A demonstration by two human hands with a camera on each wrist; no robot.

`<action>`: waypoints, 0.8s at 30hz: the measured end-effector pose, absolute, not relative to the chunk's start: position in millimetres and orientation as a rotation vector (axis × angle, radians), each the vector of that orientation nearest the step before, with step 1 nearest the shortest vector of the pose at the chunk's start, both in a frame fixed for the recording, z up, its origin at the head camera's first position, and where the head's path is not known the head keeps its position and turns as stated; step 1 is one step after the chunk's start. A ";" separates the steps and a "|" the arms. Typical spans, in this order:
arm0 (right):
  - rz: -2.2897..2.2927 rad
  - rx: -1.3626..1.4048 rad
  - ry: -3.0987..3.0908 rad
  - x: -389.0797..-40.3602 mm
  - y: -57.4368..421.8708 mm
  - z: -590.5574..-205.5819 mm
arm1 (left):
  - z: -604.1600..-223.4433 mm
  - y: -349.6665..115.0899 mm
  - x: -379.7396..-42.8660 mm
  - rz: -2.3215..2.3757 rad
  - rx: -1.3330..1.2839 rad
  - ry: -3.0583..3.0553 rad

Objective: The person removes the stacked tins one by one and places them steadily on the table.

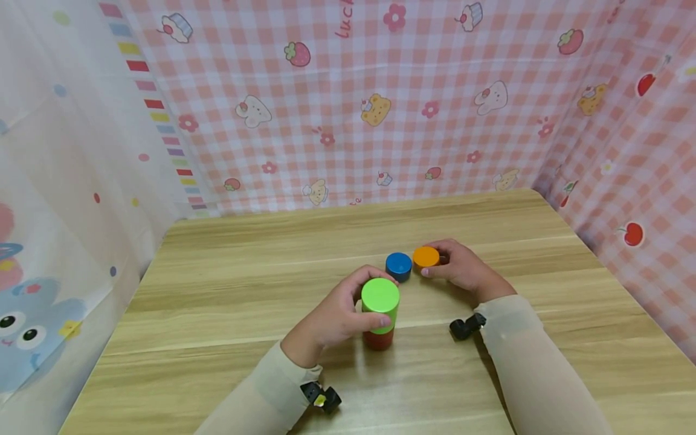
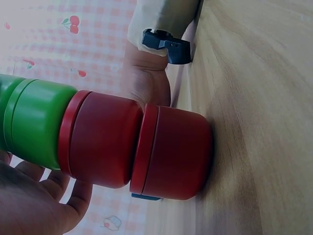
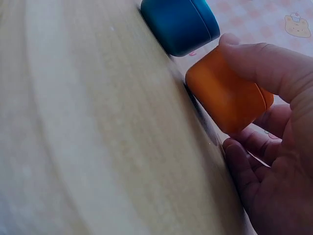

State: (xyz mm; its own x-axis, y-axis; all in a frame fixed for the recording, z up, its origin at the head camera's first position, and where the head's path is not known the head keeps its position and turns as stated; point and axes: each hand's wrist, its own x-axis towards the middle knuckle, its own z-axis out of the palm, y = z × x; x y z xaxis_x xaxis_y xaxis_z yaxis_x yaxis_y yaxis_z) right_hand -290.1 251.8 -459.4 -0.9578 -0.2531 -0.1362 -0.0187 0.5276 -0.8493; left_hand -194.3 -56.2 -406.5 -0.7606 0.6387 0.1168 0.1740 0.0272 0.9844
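A stack of small round lidded jars stands on the table, with a light green jar (image 1: 380, 295) on top and a red jar (image 1: 379, 340) at the bottom. Two red jars show in the left wrist view, the upper red jar (image 2: 102, 139) sitting slightly off-line on the lower red jar (image 2: 178, 152). My left hand (image 1: 348, 308) curls thumb and fingers round the green part of the stack. Thumb and fingers of my right hand (image 1: 459, 264) grip an orange jar (image 3: 225, 93). Just left of it is a blue jar (image 1: 399, 267), untouched.
The wooden table (image 1: 244, 290) extends to either side of the hands. Patterned cloth (image 1: 337, 109) hangs behind it and along both sides. A small black camera (image 1: 467, 327) juts from the right wrist, another camera (image 1: 322, 397) from the left.
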 end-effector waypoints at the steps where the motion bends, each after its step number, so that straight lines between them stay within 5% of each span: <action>1: -1.388 -0.233 2.533 -290.3 251.8 -459.6 | -406.6 -56.4 -194.2 1.786 0.825 1.951; 24: -1.485 -0.206 2.457 -289.8 254.1 -458.6 | -409.3 -57.8 -196.6 1.812 0.866 1.963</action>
State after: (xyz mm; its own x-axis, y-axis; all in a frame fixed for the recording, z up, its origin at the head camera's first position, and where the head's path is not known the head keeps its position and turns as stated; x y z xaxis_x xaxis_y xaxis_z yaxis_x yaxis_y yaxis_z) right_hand -289.8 254.1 -458.6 -0.9555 -0.2543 -0.1496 0.0141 0.4670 -0.8842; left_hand -196.6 -57.8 -409.3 -0.7600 0.6302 0.1588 0.2085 0.0049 0.9780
